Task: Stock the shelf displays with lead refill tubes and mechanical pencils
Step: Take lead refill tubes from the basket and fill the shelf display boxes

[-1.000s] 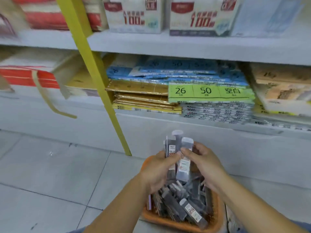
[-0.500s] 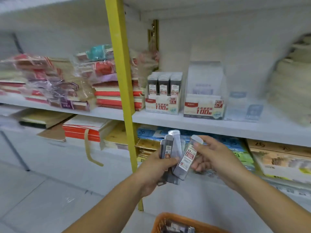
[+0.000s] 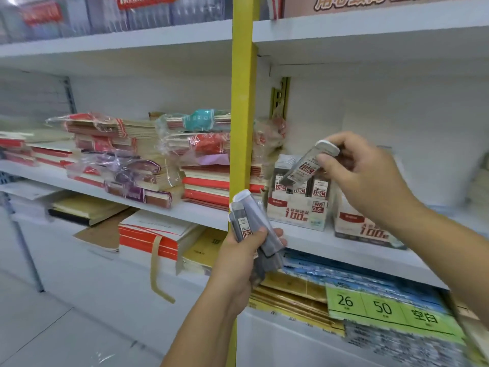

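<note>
Nearest in, the left hand grips a bundle of slim dark-grey plastic lead refill tubes, white caps up, low and to the left of the other hand; the right hand pinches a single labelled grey tube by its white cap, long axis slanting down-left from the fingers. Just beneath that low tip sits the white card display box, tubes upright inside; right hand's nearer, so I'd judge: swing it vertical, then drop in.
</note>
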The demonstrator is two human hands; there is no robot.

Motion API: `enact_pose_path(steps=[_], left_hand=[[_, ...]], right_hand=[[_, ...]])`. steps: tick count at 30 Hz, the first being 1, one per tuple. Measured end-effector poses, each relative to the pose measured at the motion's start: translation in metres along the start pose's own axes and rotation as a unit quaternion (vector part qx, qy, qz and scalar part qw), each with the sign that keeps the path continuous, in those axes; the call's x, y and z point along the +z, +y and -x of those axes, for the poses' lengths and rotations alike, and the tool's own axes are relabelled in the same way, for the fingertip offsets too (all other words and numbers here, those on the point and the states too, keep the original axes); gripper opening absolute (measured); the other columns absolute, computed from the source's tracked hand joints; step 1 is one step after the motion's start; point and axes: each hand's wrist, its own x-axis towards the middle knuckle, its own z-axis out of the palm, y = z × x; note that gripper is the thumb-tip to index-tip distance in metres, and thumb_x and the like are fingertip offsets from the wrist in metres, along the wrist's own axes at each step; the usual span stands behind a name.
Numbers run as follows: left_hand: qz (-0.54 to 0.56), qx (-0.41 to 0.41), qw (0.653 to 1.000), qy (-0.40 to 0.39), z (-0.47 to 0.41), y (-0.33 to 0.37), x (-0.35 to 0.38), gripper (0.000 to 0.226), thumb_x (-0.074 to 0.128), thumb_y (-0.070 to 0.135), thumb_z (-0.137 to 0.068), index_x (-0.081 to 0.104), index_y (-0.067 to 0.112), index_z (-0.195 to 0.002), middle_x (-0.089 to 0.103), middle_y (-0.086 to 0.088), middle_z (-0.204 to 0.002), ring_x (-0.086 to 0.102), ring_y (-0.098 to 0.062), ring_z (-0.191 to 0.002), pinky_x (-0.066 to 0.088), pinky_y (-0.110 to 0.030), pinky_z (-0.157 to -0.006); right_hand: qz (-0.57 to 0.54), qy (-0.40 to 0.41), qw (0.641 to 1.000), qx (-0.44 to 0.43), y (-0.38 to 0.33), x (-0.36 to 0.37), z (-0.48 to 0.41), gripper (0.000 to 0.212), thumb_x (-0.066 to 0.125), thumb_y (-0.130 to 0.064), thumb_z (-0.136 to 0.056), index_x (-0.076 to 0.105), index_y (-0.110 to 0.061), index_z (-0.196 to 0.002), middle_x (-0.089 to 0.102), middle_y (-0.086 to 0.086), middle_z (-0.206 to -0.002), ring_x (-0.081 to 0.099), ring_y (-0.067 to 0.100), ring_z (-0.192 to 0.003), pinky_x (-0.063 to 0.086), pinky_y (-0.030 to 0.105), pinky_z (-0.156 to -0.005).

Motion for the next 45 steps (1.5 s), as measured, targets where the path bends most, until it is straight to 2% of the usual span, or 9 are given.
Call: enact_pose_path(steps=[8, 16, 18, 21, 25, 29, 36, 40, 45], left_hand=[[0.008, 0.009, 1.0, -0.007, -0.016, 0.002, -0.014, 0.02, 0.063, 0.025, -0.096, 0.07, 0.019, -0.114, 0.079, -0.003, -0.098, 0.076, -0.016, -0.088, 0.061, -0.03, -0.065], [-0.004, 0.033, 0.999, -0.023, -0.02, 0.002, -0.014, 0.029, 0.067, 0.028, -0.093, 0.061, 0.023, -0.121, 0.079, 0.002, -0.1, 0.076, -0.016, -0.088, 0.059, -0.031, -0.067], [-0.005, 0.033, 0.999, -0.03, -0.018, 0.002, -0.013, 0.032, 0.069, 0.027, -0.092, 0.061, 0.021, -0.122, 0.079, 0.0, -0.101, 0.076, -0.018, -0.088, 0.059, -0.03, -0.064], [-0.031, 0.043, 0.997, -0.048, -0.016, 0.002, -0.012, 0.032, 0.069, 0.028, -0.091, 0.059, 0.025, -0.122, 0.078, 0.0, -0.102, 0.076, -0.02, -0.09, 0.061, -0.034, -0.071], [-0.056, 0.047, 0.994, -0.075, -0.009, 0.002, -0.005, 0.027, 0.066, 0.028, -0.093, 0.062, 0.023, -0.119, 0.078, -0.002, -0.104, 0.076, -0.021, -0.093, 0.062, -0.034, -0.075], [-0.059, 0.033, 0.994, -0.088, -0.002, 0.002, -0.001, 0.042, 0.064, 0.043, -0.085, 0.063, 0.026, -0.123, 0.076, -0.002, -0.111, 0.073, -0.021, -0.102, 0.053, -0.05, -0.099], [-0.019, 0.014, 0.997, -0.078, -0.002, -0.002, -0.006, 0.037, 0.063, 0.042, -0.086, 0.062, 0.032, -0.121, 0.076, 0.002, -0.112, 0.073, -0.017, -0.103, 0.059, -0.036, -0.081], [-0.007, 0.01, 0.999, -0.049, -0.004, -0.003, -0.009, 0.039, 0.069, 0.042, -0.079, 0.062, 0.034, -0.117, 0.078, 0.002, -0.1, 0.076, -0.018, -0.091, 0.06, -0.034, -0.073], [0.018, 0.015, 1.0, -0.001, -0.008, 0.0, -0.016, 0.028, 0.062, 0.036, -0.093, 0.061, 0.029, -0.12, 0.079, -0.005, -0.099, 0.076, -0.016, -0.087, 0.06, -0.03, -0.064]], right_hand=[[0.156, -0.125, 0.98, 0.024, 0.015, 0.048, -0.053, 0.024, 0.066, -0.036, -0.088, 0.044, -0.035, -0.099, 0.057, -0.017, -0.086, 0.057, 0.003, -0.076, 0.048, 0.027, -0.062], [0.335, -0.059, 0.938, -0.072, 0.029, 0.059, -0.053, 0.026, 0.069, -0.039, -0.084, 0.066, -0.025, -0.106, 0.038, -0.01, -0.093, 0.025, 0.009, -0.094, 0.028, 0.029, -0.075], [0.308, -0.042, 0.946, -0.086, 0.025, 0.055, -0.045, 0.028, 0.065, -0.037, -0.088, 0.067, -0.025, -0.113, 0.042, -0.011, -0.094, 0.03, 0.008, -0.094, 0.031, 0.027, -0.076], [0.08, -0.1, 0.991, -0.022, 0.009, 0.053, -0.022, 0.026, 0.062, -0.038, -0.088, 0.065, -0.034, -0.114, 0.057, -0.02, -0.085, 0.05, -0.001, -0.077, 0.039, 0.012, -0.068], [-0.111, -0.213, 0.964, 0.114, 0.005, 0.058, -0.003, 0.032, 0.067, -0.018, -0.089, 0.059, -0.037, -0.113, 0.063, -0.016, -0.086, 0.058, 0.006, -0.048, 0.039, 0.01, -0.046], [-0.201, -0.205, 0.945, 0.155, 0.002, 0.043, 0.0, 0.032, 0.063, -0.003, -0.09, 0.061, -0.03, -0.108, 0.07, -0.003, -0.089, 0.067, 0.02, -0.057, 0.048, 0.025, -0.047], [-0.225, -0.206, 0.938, 0.165, 0.001, 0.025, -0.004, 0.02, 0.064, -0.018, -0.091, 0.059, -0.027, -0.108, 0.072, 0.009, -0.087, 0.07, 0.023, -0.071, 0.054, 0.027, -0.064], [-0.143, -0.192, 0.959, 0.15, -0.001, 0.029, 0.0, 0.016, 0.063, -0.037, -0.089, 0.057, -0.034, -0.104, 0.074, -0.004, -0.094, 0.07, 0.013, -0.08, 0.055, 0.03, -0.076], [-0.103, -0.196, 0.961, 0.167, 0.002, 0.027, -0.002, 0.015, 0.057, -0.032, -0.095, 0.052, -0.039, -0.107, 0.075, -0.014, -0.092, 0.071, 0.004, -0.084, 0.057, 0.037, -0.082]])
